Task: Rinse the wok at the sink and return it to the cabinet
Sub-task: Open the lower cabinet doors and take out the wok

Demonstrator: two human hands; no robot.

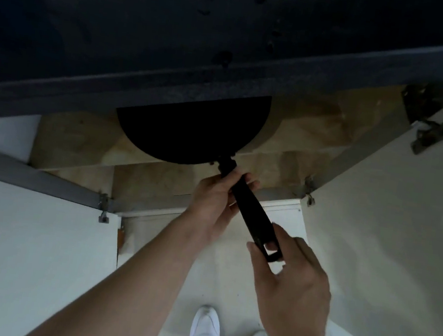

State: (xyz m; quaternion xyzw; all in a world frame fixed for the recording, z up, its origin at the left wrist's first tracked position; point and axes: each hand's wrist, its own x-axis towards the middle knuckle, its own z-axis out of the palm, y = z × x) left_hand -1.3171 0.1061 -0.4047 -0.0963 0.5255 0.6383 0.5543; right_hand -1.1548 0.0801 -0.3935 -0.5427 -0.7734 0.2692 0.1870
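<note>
Fingers of the left hand wrap the wok handle near its neck, closed on it. Right hand pinches the handle's loop end, thumb and fingers narrow. Wok sits half under the dark countertop, inside the open cabinet, over the shelf; touching or not, can't tell. Judgement: rigid metal, bowl-heavy, so the far end wants to dip; possibly wet and slick. Neck grip carries the weight, end grip steers.
</note>
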